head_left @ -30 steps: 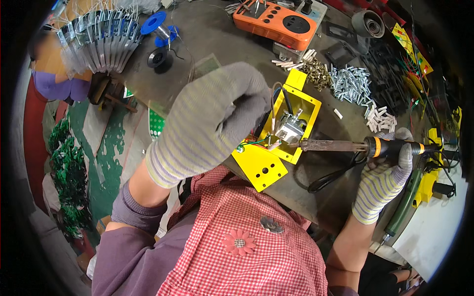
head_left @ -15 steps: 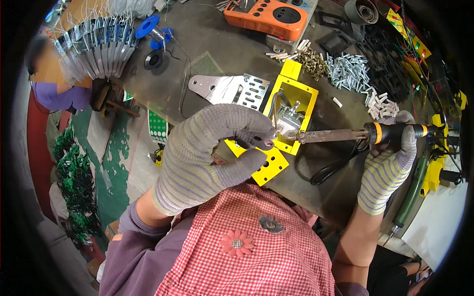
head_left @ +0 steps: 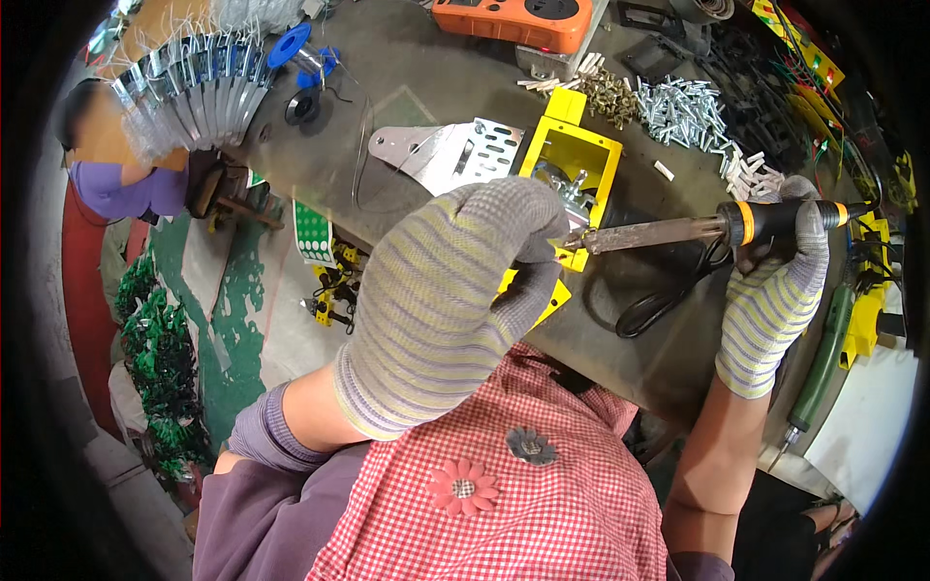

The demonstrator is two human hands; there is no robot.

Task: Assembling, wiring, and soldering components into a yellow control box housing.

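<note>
My right hand (head_left: 775, 305), in a striped knit glove, grips a soldering iron (head_left: 664, 234) by its black handle with orange rings. Its long barrel points left, the tip ending by the fingertips of my left hand (head_left: 436, 300). That gloved left hand is closed in a pinch; what it holds, if anything, is hidden behind the fingers. Just beyond both lies an open yellow box-shaped housing (head_left: 612, 179) with a metal part (head_left: 578, 186) inside. My left hand covers part of the housing's near side. A slotted silver metal plate (head_left: 450, 160) lies left of the housing.
Behind the housing lie piles of brass-coloured pieces (head_left: 608, 102), silver screws (head_left: 678, 111) and white sleeves (head_left: 751, 176). An orange device (head_left: 513, 15) stands at the back, a blue wire spool (head_left: 291, 45) back left. A green electric screwdriver (head_left: 823, 358) is at right. A purple-clad person (head_left: 126, 189) sits at left.
My left hand has shifted right and turned, covering more of the housing and hiding its own fingertips. The soldering iron has risen slightly in the picture with my right hand, which moved a little right.
</note>
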